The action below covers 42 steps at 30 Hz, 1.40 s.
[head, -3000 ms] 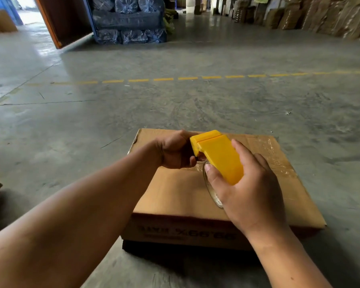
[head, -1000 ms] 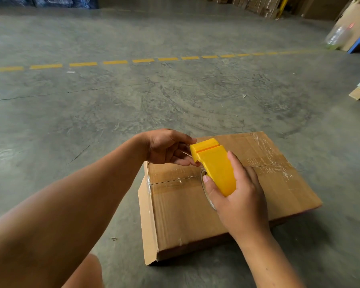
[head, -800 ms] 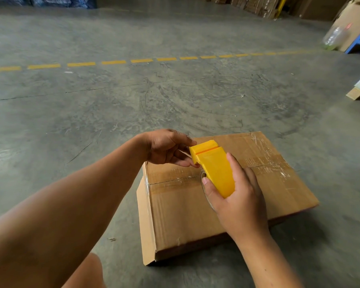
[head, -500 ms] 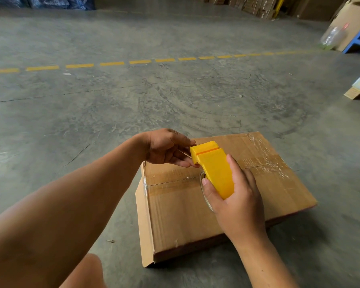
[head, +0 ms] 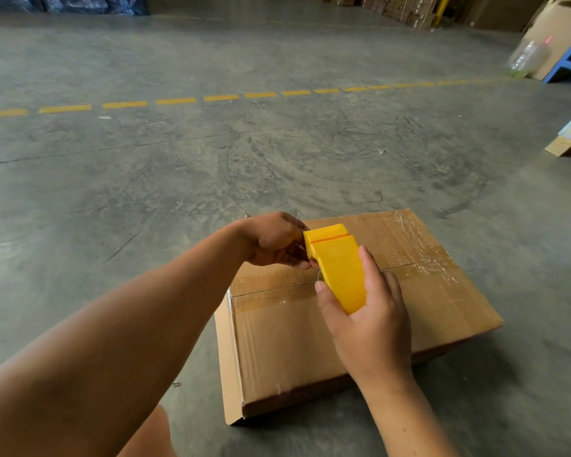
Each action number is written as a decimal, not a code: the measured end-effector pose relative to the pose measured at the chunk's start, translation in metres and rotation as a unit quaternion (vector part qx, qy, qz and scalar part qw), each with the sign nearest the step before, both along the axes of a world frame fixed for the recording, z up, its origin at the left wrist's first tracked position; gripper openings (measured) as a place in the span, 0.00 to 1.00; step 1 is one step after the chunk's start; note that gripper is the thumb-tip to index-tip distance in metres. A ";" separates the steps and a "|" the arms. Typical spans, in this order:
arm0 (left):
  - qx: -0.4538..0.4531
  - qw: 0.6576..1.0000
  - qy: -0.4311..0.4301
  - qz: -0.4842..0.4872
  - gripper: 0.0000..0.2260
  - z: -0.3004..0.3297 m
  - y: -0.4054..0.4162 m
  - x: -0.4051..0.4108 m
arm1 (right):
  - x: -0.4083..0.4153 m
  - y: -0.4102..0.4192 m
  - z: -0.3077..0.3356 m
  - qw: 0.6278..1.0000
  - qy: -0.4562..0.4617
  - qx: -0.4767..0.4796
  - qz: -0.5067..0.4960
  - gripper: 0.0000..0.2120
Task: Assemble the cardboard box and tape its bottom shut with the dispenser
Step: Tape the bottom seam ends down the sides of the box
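A cardboard box (head: pixel 343 324) lies flaps-up on a concrete floor (head: pixel 178 192). The right hand (head: pixel 370 324) wraps a yellow tape dispenser (head: pixel 338 268) above its centre seam (head: pixel 406 266); the left hand (head: pixel 272 240) pinches at the dispenser's nose, likely the tape end. Best anchored past the edge, then drawn straight along the seam.

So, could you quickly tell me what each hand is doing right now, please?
Left hand: fingers curled at the tape dispenser's front end; what they pinch cannot be told.
Right hand: closed around the tape dispenser.
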<state>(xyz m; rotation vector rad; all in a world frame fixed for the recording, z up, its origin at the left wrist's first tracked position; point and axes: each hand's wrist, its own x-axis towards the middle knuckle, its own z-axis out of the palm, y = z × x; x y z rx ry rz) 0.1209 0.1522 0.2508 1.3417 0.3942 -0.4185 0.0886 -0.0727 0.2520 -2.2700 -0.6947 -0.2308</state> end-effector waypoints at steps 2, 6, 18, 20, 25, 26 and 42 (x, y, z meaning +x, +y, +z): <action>-0.023 1.000 0.002 0.017 0.11 -0.003 0.001 0.001 | 0.001 0.000 0.000 1.000 0.010 0.002 0.000 0.39; -0.055 0.998 0.022 0.006 0.08 -0.004 0.009 -0.003 | -0.001 -0.001 0.000 1.000 0.013 0.001 0.012 0.39; -0.057 0.989 0.093 -0.098 0.09 -0.004 0.023 0.005 | -0.008 0.000 0.002 0.999 0.014 0.007 0.031 0.39; -0.047 0.988 0.093 -0.114 0.09 -0.001 0.024 0.005 | -0.010 0.000 0.001 0.999 0.018 0.006 0.032 0.39; 0.004 0.990 0.064 -0.129 0.09 0.001 0.028 0.006 | -0.014 0.008 -0.001 0.999 0.043 0.001 0.025 0.39; 0.026 0.990 0.054 -0.127 0.09 0.000 0.029 0.007 | -0.015 0.011 -0.001 0.998 0.055 0.000 0.022 0.40; 0.379 0.925 0.025 0.003 0.04 -0.021 0.125 0.004 | -0.063 0.035 0.010 0.980 0.157 -0.112 0.047 0.38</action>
